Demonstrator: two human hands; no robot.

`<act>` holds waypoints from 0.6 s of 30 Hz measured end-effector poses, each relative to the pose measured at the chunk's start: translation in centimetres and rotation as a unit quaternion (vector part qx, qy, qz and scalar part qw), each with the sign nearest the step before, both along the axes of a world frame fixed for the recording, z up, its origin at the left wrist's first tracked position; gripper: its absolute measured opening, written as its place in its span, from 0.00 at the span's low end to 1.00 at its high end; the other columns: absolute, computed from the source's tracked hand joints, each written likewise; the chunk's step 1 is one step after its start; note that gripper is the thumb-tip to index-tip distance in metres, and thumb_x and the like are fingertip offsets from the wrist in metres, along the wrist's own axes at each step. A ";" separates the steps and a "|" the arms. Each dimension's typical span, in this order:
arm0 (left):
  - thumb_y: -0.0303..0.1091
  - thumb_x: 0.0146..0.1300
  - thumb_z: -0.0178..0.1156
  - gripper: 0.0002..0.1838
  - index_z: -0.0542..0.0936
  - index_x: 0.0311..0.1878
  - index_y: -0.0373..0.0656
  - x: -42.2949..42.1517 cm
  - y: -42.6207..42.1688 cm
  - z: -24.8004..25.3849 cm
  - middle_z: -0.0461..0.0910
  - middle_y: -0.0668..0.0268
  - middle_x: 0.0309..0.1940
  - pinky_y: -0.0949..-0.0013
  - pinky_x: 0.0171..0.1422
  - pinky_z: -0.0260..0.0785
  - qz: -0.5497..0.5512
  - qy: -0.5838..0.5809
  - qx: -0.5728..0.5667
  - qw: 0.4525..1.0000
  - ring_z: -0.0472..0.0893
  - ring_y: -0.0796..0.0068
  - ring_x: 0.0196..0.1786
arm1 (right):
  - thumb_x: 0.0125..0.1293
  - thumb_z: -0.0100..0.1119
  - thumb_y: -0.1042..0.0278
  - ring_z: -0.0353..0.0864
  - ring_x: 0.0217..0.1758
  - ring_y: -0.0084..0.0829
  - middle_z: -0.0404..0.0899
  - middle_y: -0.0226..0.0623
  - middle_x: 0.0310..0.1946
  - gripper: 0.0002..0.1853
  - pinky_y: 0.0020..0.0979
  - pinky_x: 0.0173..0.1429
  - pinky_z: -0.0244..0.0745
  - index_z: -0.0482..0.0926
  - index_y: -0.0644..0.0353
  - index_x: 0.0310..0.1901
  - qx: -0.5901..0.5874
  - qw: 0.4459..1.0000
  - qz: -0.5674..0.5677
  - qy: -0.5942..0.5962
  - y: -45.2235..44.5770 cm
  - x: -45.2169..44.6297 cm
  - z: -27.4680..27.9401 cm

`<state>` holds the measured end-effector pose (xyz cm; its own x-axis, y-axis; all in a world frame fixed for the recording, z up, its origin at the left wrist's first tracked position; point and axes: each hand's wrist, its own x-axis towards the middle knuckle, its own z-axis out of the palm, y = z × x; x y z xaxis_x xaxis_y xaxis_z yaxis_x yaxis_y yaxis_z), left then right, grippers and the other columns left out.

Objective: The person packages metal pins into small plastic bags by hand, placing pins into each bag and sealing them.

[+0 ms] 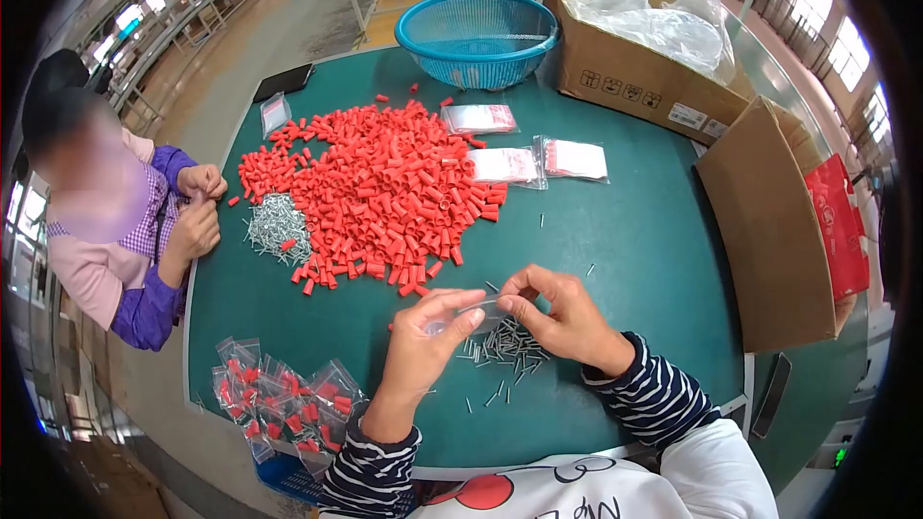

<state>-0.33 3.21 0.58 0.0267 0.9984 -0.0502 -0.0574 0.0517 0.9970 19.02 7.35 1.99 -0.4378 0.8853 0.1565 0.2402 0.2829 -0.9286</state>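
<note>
Both my hands are over the near part of the green table, pinching a small clear plastic bag (488,307) between them. My left hand (423,341) grips one side of it, with thumb and fingers pressed together. On the other side, the fingertips of my right hand (562,315) are closed at its edge. A loose pile of screws (505,351) lies just under the bag. Beyond my hands spreads a large heap of red plastic caps (385,192). What the bag holds, if anything, is too small to make out.
A co-worker (111,202) sits at the left edge beside another screw pile (279,228). Filled bags (288,399) lie near left. Stacks of flat bags (575,159), a blue basket (476,38) and cardboard boxes (769,231) stand at the back and right.
</note>
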 end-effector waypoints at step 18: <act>0.15 0.50 0.73 0.17 0.72 0.29 0.39 0.5 -0.2 -2.5 0.77 0.65 0.32 0.80 0.34 0.69 0.059 0.096 0.170 0.979 0.75 0.85 0.31 | 0.66 0.63 0.67 0.81 0.34 0.28 0.80 0.39 0.33 0.10 0.30 0.37 0.76 0.80 0.66 0.41 0.006 1.000 0.027 0.011 0.0 0.3 0.8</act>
